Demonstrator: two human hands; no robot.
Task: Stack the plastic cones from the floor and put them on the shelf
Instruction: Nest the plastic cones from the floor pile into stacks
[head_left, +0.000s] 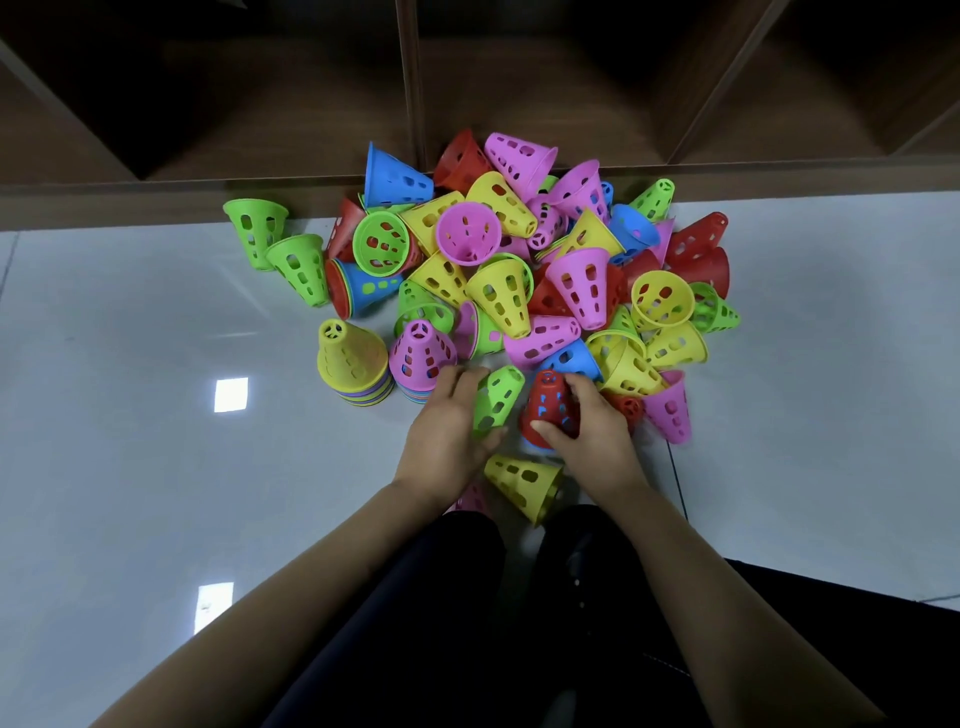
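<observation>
Head view, looking down at a pale glossy floor (130, 322). A dark wooden shelf (311, 104) with open compartments runs along the far edge.

A loose pile of cones (519, 260) in pink, yellow, green, blue and red lies on the floor against the foot of the shelf, most tipped on their sides, all perforated with holes. Two green cones (275, 249) lie apart at the far left of the pile.

Near left of the pile stand two upright stacks side by side: one topped with a yellow cone (350, 353), one topped with a pink cone (422, 351). Many coloured rims show at their bases.

Left hand (447, 431) is wrapped around a green cone (496, 397), fingers curled on its side; the cone is tilted, narrow end pointing far. The fingertips sit just beside the pink-topped stack.

Right hand (592, 426) grips a red cone (550, 405), upright with narrow end up, thumb on its near side; blue shows through its holes, so another cone sits nested inside.

A yellow cone (524, 483) lies on its side between the wrists, near the person's dark-clad knees (467, 597). A bit of pink cone shows under the left wrist.
</observation>
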